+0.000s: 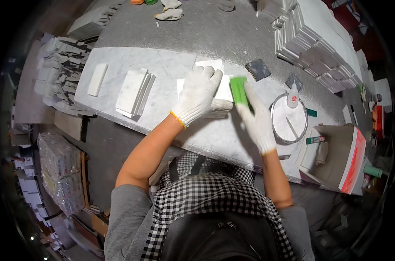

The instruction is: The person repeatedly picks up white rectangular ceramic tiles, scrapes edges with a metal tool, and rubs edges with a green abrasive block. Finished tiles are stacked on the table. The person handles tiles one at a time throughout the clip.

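Note:
My left hand [199, 91], in a white knitted glove, lies over a small stack of white tiles [224, 89] on the marble slab. Its fingers point away from me and the thumb stretches out to the right, so it is open, pressing on the top tile. Just right of the stack, my right hand [255, 119], gloved too, is closed on a green rectangular block [239, 90]. Hand and block are slightly blurred. Part of the stack is hidden under my left hand.
Left on the marble slab [162, 58] are a stack of narrow white tiles [132, 93] and a single strip [98, 79]. To the right stand a round tin [283, 134] with a small bottle [293, 95], a dark square pad [258, 69], an open carton [336, 174] and tall tile stacks [315, 39].

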The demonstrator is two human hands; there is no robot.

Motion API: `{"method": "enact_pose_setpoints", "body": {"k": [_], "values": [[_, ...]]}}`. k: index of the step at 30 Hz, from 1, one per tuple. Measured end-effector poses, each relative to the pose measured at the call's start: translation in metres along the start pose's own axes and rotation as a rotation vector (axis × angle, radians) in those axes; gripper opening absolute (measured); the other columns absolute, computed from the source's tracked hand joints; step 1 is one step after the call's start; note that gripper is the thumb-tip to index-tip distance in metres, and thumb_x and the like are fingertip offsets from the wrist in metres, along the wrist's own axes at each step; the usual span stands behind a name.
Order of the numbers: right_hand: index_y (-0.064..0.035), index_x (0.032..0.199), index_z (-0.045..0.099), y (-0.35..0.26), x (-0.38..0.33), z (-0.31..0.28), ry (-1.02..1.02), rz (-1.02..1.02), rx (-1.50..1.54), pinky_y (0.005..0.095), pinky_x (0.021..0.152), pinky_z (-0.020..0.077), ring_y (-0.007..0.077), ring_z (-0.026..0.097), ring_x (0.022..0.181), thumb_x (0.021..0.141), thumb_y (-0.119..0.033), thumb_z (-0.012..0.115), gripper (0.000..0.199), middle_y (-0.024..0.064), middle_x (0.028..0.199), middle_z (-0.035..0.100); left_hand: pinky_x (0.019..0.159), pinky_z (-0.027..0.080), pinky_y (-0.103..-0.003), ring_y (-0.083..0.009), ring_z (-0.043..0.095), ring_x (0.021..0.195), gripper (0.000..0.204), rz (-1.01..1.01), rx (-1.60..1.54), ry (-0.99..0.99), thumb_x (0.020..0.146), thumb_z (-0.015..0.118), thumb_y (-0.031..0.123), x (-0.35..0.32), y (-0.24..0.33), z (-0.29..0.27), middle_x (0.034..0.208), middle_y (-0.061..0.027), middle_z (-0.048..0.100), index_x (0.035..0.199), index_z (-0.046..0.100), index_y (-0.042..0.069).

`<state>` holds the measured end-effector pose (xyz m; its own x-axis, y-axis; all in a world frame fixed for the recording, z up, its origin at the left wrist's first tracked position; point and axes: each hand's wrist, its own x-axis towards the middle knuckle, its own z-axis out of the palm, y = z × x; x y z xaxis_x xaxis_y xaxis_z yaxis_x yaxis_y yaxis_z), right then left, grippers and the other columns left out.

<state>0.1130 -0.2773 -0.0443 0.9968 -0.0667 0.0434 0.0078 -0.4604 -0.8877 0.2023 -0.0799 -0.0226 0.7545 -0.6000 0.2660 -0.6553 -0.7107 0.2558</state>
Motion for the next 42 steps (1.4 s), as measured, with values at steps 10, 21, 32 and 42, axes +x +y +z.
{"method": "enact_pose_setpoints", "body": {"k": [10, 21, 32, 42], "values": [[0.0037, 0.147, 0.049, -0.005, 0.031, 0.006, 0.029, 0.019, 0.052, 0.04, 0.116, 0.038, 0.0373, 0.049, 0.14, 0.094, -0.026, 0.058, 0.062, 0.027, 0.148, 0.053, 0.083, 0.05, -0.047, -0.0348, 0.061, 0.093, 0.081, 0.035, 0.059, 0.041, 0.063, 0.079, 0.068, -0.004, 0.002, 0.0, 0.095, -0.0166, 0.063, 0.103, 0.064, -0.001], [0.0065, 0.146, 0.049, -0.001, 0.042, 0.002, 0.028, 0.024, 0.119, 0.0404, 0.12, 0.0332, 0.0373, 0.047, 0.142, 0.092, -0.024, 0.06, 0.063, 0.0273, 0.15, 0.051, 0.078, 0.051, -0.048, -0.0377, 0.06, 0.091, 0.08, 0.025, 0.052, -0.014, 0.063, 0.083, 0.062, 0.0, 0.004, -0.004, 0.097, -0.0179, 0.061, 0.108, 0.062, 0.0], [0.0018, 0.15, 0.048, 0.019, 0.051, 0.007, -0.027, 0.016, 0.407, 0.0394, 0.119, 0.033, 0.0335, 0.045, 0.144, 0.091, -0.026, 0.062, 0.066, 0.0233, 0.153, 0.049, 0.082, 0.051, -0.045, -0.0328, 0.063, 0.092, 0.077, 0.006, 0.092, -0.07, 0.062, 0.082, 0.063, 0.005, 0.008, -0.009, 0.095, -0.0157, 0.065, 0.103, 0.066, 0.0], [0.0017, 0.154, 0.042, 0.026, 0.039, 0.022, -0.002, 0.161, 0.743, 0.0384, 0.118, 0.037, 0.0301, 0.048, 0.141, 0.098, -0.024, 0.061, 0.064, 0.0211, 0.15, 0.052, 0.08, 0.051, -0.045, -0.0336, 0.061, 0.09, 0.072, 0.043, -0.029, 0.026, 0.068, 0.082, 0.057, 0.001, 0.002, 0.006, 0.095, -0.0171, 0.064, 0.106, 0.066, -0.002]]}}
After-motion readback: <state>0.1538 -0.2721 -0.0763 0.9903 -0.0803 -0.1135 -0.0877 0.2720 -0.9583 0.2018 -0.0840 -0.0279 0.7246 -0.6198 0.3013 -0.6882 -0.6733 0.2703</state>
